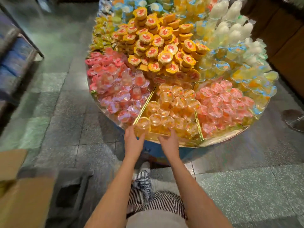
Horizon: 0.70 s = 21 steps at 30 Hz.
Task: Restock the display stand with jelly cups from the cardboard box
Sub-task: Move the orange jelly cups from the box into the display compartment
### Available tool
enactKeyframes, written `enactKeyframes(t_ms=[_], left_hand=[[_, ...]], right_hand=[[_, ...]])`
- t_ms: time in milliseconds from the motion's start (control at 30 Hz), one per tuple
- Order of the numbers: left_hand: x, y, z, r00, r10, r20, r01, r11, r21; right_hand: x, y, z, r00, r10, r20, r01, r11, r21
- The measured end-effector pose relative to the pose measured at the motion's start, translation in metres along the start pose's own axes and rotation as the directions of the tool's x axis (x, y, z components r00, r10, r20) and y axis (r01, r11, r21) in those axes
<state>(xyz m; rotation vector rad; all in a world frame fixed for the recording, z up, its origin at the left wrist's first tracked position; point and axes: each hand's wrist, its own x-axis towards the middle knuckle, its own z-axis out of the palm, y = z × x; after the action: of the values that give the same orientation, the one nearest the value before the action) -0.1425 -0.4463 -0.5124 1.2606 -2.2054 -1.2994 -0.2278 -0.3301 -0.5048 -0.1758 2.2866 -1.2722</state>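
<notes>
The round display stand (222,137) is piled with jelly cups sorted by colour in wedge compartments. Orange jelly cups (174,104) fill the front middle wedge, between gold dividers. My left hand (133,140) reaches to the wedge's front left corner, with its fairly straight fingers and thumb against an orange jelly cup (143,125). My right hand (169,140) sits beside it at the front edge, fingertips touching the front row of cups and holding nothing. The cardboard box (24,195) stands open at the lower left, its inside out of view.
Pink cups (115,83) lie left of the orange wedge and pink-lidded cups (223,102) right of it. Yellow-lidded cups (164,46) are heaped at the centre. A shelf rack (14,55) stands at the far left. Tiled floor surrounds the stand.
</notes>
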Motion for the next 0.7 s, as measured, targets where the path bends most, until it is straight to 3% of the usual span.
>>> enactKeyframes(t_ms=[367, 700], left_hand=[[-0.087, -0.082, -0.121, 0.949, -0.186, -0.254, 0.166, 0.981, -0.098], [-0.183, -0.217, -0.289, 0.797, -0.404, -0.449, 0.34, 0.915, -0.219]], right_hand=[[-0.094, -0.027, 0.093, 0.946, -0.148, 0.289, 0.192, 0.973, -0.13], [-0.233, -0.053, 0.274, 0.804, -0.188, 0.564, 0.363, 0.907, -0.215]])
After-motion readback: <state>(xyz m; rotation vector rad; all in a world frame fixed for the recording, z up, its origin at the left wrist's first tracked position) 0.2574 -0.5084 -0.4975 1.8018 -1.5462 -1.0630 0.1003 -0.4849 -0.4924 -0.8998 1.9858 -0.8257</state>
